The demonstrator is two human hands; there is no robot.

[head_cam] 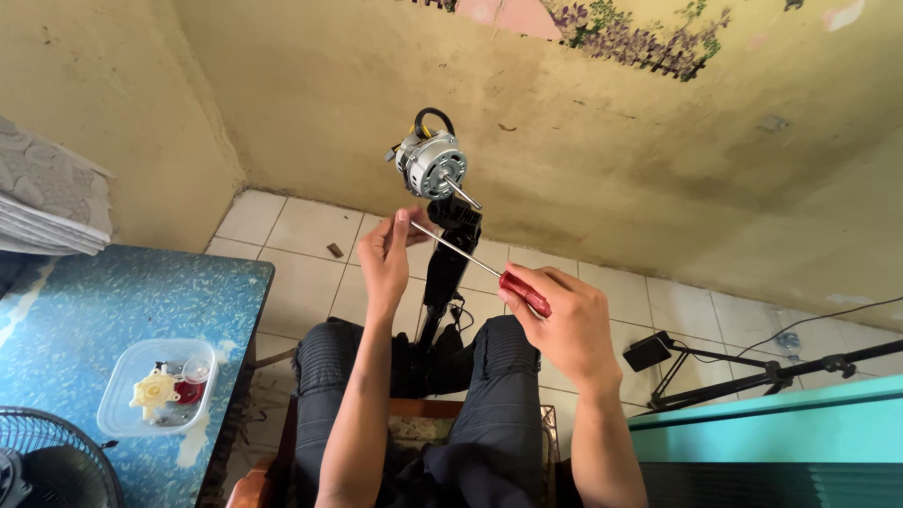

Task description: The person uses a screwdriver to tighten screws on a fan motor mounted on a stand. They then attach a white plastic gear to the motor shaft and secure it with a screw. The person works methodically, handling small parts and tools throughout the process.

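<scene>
Red-handled screwdriver (pixel 480 263) sits gripped in my right hand (pixel 564 325), fingers wrapped around the handle; my left hand (pixel 388 252) pinches the shaft near its tip, just under the fan motor (pixel 431 162) atop its black stand (pixel 447 263); steel shaft looks stiff, slippery; I'd hold the handle.

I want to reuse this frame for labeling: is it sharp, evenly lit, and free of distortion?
Head view: soft daylight, no harsh glare; the motor and screwdriver look sharp; wide-angle bending shows at the edges, where the table and walls curve.
</scene>
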